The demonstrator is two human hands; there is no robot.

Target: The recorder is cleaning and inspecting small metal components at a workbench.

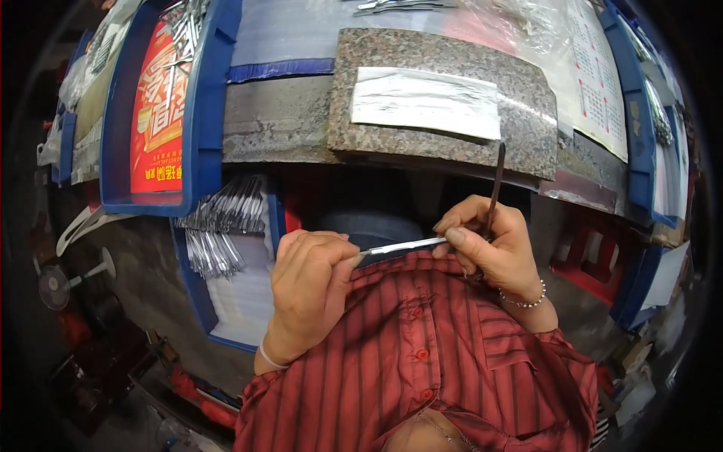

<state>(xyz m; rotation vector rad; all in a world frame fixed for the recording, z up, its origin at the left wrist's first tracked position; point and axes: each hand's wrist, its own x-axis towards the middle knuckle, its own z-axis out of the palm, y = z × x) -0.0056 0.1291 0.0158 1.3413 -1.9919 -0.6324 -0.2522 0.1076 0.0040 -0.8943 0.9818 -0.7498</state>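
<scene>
Close to my body, a slim silvery metal piece (404,246), shaped much like a pair of tweezers, lies nearly level between my two hands. My left hand (309,282) pinches its left end with thumb and fingers. The other end sits at the thumb and index finger of my right hand (493,245). That same hand also grips a thin dark rod (497,179), which stands up slanted past the bench edge; its lower end is hidden in the fingers. Ahead of the hands, a speckled stone slab (452,56) bears a creased white pad (425,102).
Blue trays (199,135) flank the bench, the left one holding a red printed sheet and metal pieces. Below it, a lower blue tray (233,305) has bundles of silvery metal pieces (226,218). More metal pieces (403,7) lie at the far edge. A red crate (591,252) stands right.
</scene>
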